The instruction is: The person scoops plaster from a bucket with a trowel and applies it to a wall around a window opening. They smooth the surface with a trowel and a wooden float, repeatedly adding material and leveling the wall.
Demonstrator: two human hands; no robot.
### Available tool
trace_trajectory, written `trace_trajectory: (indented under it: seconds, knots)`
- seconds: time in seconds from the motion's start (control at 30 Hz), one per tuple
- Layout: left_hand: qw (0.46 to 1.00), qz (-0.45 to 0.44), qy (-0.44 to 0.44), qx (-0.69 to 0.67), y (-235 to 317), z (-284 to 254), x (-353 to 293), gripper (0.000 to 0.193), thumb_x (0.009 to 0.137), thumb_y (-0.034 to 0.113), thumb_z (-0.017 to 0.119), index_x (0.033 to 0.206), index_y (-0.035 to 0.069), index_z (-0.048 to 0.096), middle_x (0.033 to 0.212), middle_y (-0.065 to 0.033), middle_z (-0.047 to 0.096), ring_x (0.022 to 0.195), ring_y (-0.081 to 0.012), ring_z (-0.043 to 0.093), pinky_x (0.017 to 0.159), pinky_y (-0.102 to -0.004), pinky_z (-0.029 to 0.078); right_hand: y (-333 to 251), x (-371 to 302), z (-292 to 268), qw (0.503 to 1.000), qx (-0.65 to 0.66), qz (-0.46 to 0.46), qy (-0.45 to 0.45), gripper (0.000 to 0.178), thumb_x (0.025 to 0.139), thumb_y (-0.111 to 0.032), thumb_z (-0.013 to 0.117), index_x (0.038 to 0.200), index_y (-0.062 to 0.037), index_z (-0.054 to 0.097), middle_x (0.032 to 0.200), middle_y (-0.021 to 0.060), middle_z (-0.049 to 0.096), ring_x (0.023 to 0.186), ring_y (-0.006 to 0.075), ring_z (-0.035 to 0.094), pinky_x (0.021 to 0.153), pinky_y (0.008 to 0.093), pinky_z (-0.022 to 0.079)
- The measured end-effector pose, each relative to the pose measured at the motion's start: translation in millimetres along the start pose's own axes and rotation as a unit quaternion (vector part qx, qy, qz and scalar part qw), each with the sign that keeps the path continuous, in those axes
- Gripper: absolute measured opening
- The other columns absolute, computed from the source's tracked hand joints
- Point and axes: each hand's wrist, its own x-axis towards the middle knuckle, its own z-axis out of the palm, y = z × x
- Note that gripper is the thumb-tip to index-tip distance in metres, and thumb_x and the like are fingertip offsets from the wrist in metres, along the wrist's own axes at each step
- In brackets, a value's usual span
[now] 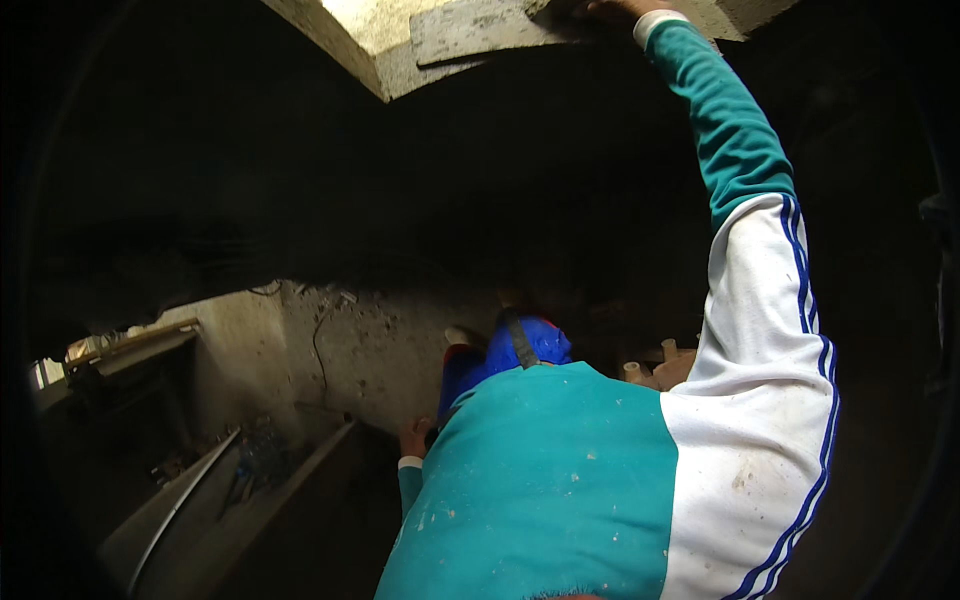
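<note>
My right arm reaches up to the top edge of the picture in a green and white sleeve. There my right hand [612, 10] touches or lies over a pale, worn slab or board [480, 32]; the picture's edge cuts the hand, and its fingers do not show clearly. A small greyish lump [537, 6] sits close to its fingertips. Low at my left side, my left hand [414, 438] hangs beside my hip and blue trouser leg. It is small and shadowed, next to something dark, and its grip cannot be made out.
Pale-brown pieces with round stubs [665, 365] stand just right of my body. On the left are a ledge [135, 345], a long curved light strip [180, 507] and dark clutter [262, 450]. The dusty floor [370, 345] carries scattered debris and a thin cord. Deep shadow covers much around.
</note>
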Motion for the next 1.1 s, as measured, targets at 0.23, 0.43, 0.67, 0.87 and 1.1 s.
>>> trace_trajectory:
  seconds: [0.23,0.43,0.67,0.87,1.1]
  knots:
    - [0.997,-0.06,-0.025,0.044,52,0,-18,0.065,0.103,0.055,0.055,0.132,-0.002,0.068,0.129,-0.02,0.071,0.12,-0.0311,0.067,0.101,-0.0421,0.049,-28,-1,-5,0.998,0.007,-0.016,0.067,0.036,0.089,-0.007,0.068,0.125,-0.0128,0.067,0.13,0.0109,0.071,0.121,0.0329,0.066,0.104,0.0437,0.052]
    - [0.931,-0.041,-0.015,-0.362,178,5,-16,0.093,0.106,0.073,0.028,0.157,-0.003,0.039,0.166,-0.0216,0.037,0.157,-0.0344,0.029,0.128,-0.0527,0.021,-122,-72,41,0.967,0.131,-0.069,0.209,0.028,0.09,-0.005,0.064,0.115,-0.0125,0.074,0.125,0.0101,0.073,0.118,0.032,0.068,0.102,0.0438,0.053]
    - [0.772,0.003,-0.154,-0.616,263,18,62,0.093,0.103,0.075,0.028,0.159,0.002,0.037,0.166,-0.0223,0.037,0.158,-0.0339,0.028,0.129,-0.0533,0.018,-444,-224,167,0.826,0.56,-0.061,0.0,0.048,0.1,-0.037,0.062,0.142,-0.0134,0.063,0.145,0.0142,0.06,0.139,0.0335,0.052,0.119,0.0484,0.038]
    - [0.634,0.301,-0.343,-0.624,271,-81,15,0.093,0.102,0.078,0.021,0.162,0.007,0.035,0.168,-0.013,0.036,0.16,-0.0265,0.024,0.13,-0.058,0.004,-492,-307,264,0.838,0.447,-0.013,-0.313,0.073,0.108,-0.062,0.03,0.155,-0.0086,0.047,0.152,0.0192,0.054,0.144,0.0362,0.048,0.122,0.0538,0.031]
    - [0.866,0.435,0.131,-0.207,230,-48,-42,0.09,0.105,0.073,0.007,0.159,0.01,0.042,0.164,-0.0063,0.045,0.157,-0.0228,0.029,0.131,-0.05,0.011,-622,-341,213,0.53,0.807,0.201,-0.164,0.095,0.104,-0.076,0.023,0.157,-0.0004,0.042,0.15,0.0197,0.056,0.138,0.037,0.054,0.114,0.0484,0.042]
